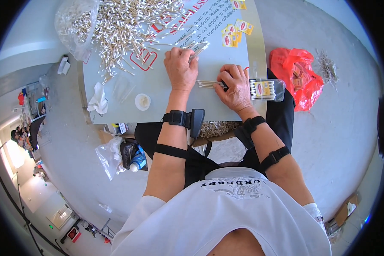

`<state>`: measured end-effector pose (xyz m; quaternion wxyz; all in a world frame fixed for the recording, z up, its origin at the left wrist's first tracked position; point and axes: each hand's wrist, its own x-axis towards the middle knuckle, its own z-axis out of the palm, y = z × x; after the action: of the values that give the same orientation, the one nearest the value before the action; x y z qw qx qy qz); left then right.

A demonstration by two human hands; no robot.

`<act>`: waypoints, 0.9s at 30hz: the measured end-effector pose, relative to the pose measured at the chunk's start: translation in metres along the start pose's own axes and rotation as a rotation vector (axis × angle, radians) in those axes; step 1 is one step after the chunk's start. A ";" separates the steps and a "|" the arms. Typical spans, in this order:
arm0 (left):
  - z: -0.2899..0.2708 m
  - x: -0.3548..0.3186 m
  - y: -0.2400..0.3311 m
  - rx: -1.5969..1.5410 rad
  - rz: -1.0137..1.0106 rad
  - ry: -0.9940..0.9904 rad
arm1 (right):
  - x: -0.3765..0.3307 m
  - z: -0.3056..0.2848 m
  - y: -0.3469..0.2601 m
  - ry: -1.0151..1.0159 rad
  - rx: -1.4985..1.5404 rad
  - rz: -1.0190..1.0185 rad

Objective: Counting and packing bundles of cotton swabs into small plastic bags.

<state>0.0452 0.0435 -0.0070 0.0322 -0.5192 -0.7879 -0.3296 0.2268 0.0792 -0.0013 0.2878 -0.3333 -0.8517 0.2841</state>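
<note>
Head view: a swab heap (123,25) is spread over the far left of the table (217,112). The left hand (181,69) is held right of it, fingers curled beside a clear wrapper (199,50); whether that is gripped cannot be told. By the right hand (234,87), nearer and farther right, a swab row (205,84) is met between bent thumb and fingers, its left ends left exposed; how firmly it is grasped cannot be told. Just right of that hand, a filled packet (264,89) is laid across the table's right edge. Labels (230,38) are scattered far right.
</note>
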 end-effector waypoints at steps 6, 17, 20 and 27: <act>0.000 -0.009 0.007 0.004 0.027 -0.074 | 0.000 0.000 0.000 0.001 -0.008 0.008; -0.004 0.019 -0.007 0.012 0.014 -0.003 | 0.001 -0.001 -0.001 -0.001 -0.003 0.001; -0.003 0.030 -0.002 0.024 0.075 -0.054 | -0.001 -0.001 0.001 0.001 -0.006 0.007; 0.005 0.039 -0.001 0.174 0.196 -0.127 | 0.000 0.000 -0.001 -0.004 -0.002 0.009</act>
<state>0.0279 0.0767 0.0042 0.0592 -0.6087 -0.7595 -0.2218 0.2262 0.0789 -0.0003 0.2843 -0.3370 -0.8510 0.2853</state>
